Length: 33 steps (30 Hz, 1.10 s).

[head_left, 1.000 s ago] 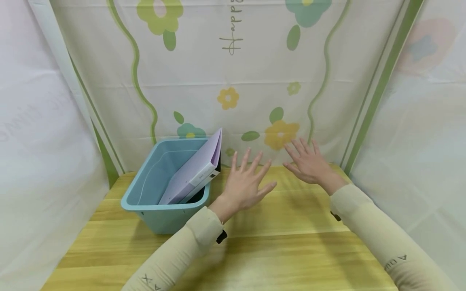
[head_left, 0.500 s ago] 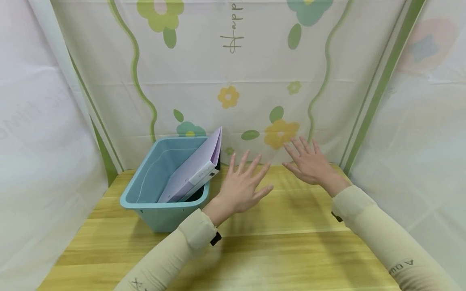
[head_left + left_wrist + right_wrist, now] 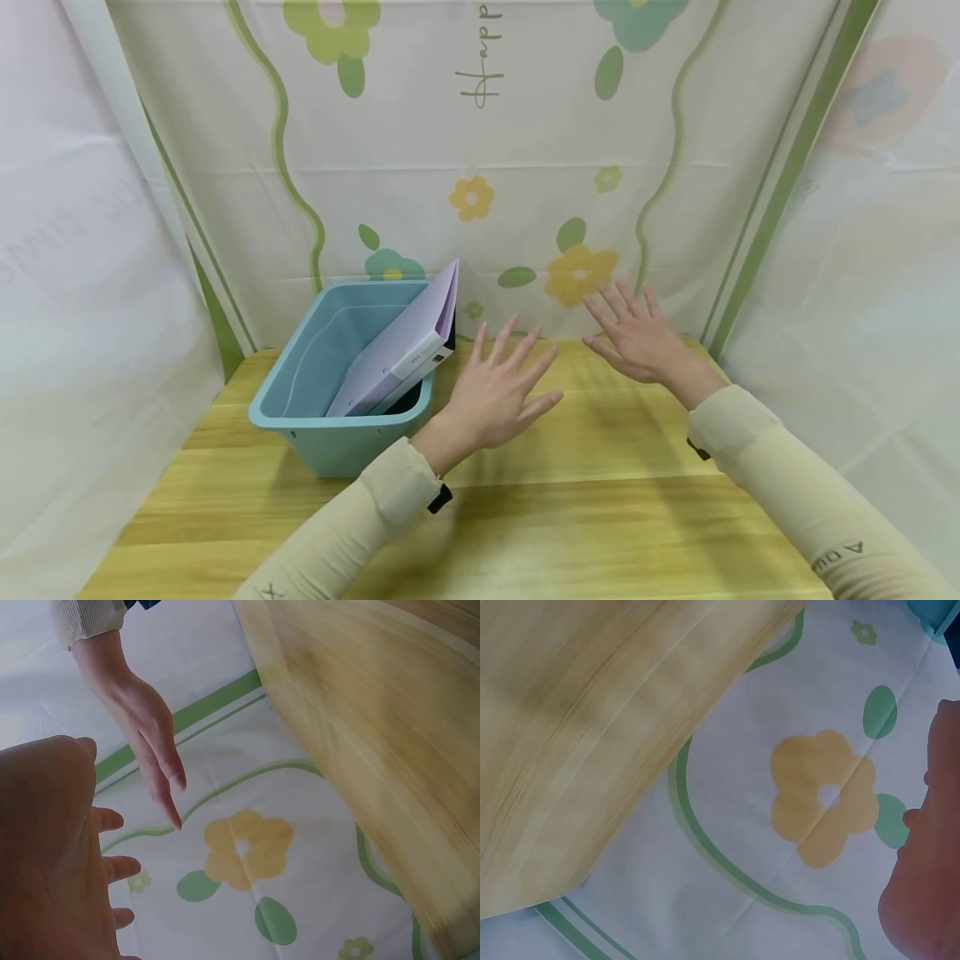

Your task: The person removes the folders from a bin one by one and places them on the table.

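Observation:
My left hand (image 3: 491, 396) hovers over the table with its fingers straight and spread, just right of a blue plastic bin (image 3: 345, 423). Farther right, my right hand (image 3: 633, 337) is held up in the same spread way, near the back cloth. Neither one holds anything. In the bin a lilac ring binder (image 3: 393, 354) leans at a slant, its upper end sticking out past the right rim. Something black shows behind the binder's spine, mostly hidden. The left wrist view has part of the left palm (image 3: 45, 855) close up, with the right hand (image 3: 146, 724) beyond it.
The wooden table (image 3: 570, 517) ends at a white cloth wall (image 3: 397, 150) printed with flowers and wavy green lines. More white cloth hangs along the left side (image 3: 90, 333) and the right side (image 3: 870, 333).
My left hand has drifted slightly left and down in the head view, its fingers still spread. The right hand stays nearly in place. Bin and binder have not moved on the table.

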Each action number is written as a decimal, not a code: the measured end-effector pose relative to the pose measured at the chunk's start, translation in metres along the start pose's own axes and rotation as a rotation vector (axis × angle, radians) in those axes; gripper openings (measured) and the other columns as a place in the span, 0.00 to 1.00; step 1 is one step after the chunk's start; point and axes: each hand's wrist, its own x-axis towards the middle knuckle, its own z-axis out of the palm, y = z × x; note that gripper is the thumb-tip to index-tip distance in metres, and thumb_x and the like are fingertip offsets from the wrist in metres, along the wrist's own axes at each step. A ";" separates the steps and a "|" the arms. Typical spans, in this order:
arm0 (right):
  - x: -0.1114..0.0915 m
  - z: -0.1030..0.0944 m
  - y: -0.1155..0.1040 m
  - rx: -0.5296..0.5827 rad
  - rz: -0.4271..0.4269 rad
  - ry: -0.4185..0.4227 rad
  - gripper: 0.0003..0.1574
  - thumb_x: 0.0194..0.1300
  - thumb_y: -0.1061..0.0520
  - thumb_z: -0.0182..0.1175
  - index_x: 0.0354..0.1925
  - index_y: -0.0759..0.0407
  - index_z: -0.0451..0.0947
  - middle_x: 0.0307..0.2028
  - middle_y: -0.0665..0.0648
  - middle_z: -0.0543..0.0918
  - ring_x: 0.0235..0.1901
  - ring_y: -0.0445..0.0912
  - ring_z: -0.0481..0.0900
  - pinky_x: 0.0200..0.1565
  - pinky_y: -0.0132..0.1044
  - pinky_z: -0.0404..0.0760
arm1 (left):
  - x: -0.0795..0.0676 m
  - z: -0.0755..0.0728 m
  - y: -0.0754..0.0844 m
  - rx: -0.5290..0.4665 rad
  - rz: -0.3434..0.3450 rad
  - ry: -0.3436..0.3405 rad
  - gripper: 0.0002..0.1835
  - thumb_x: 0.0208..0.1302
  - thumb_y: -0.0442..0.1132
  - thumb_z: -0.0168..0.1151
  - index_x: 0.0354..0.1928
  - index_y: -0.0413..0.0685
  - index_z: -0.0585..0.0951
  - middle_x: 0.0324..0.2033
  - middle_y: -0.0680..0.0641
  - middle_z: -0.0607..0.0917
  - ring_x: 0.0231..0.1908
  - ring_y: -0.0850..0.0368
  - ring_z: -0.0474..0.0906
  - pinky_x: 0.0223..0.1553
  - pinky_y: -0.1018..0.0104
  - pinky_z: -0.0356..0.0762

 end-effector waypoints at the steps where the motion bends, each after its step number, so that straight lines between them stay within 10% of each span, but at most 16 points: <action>1: -0.001 0.000 0.000 0.003 -0.003 0.001 0.46 0.80 0.31 0.38 0.82 0.53 0.43 0.81 0.65 0.43 0.80 0.64 0.33 0.72 0.66 0.26 | -0.001 0.000 0.000 -0.001 0.004 0.002 0.38 0.76 0.72 0.24 0.81 0.67 0.53 0.81 0.49 0.50 0.80 0.39 0.36 0.74 0.33 0.31; 33: -0.001 -0.006 -0.036 0.040 -0.090 0.033 0.45 0.80 0.32 0.38 0.81 0.53 0.48 0.81 0.62 0.44 0.79 0.66 0.39 0.73 0.69 0.35 | -0.029 -0.001 -0.005 -0.013 0.101 0.088 0.37 0.76 0.71 0.26 0.80 0.68 0.58 0.80 0.50 0.56 0.79 0.41 0.45 0.76 0.37 0.38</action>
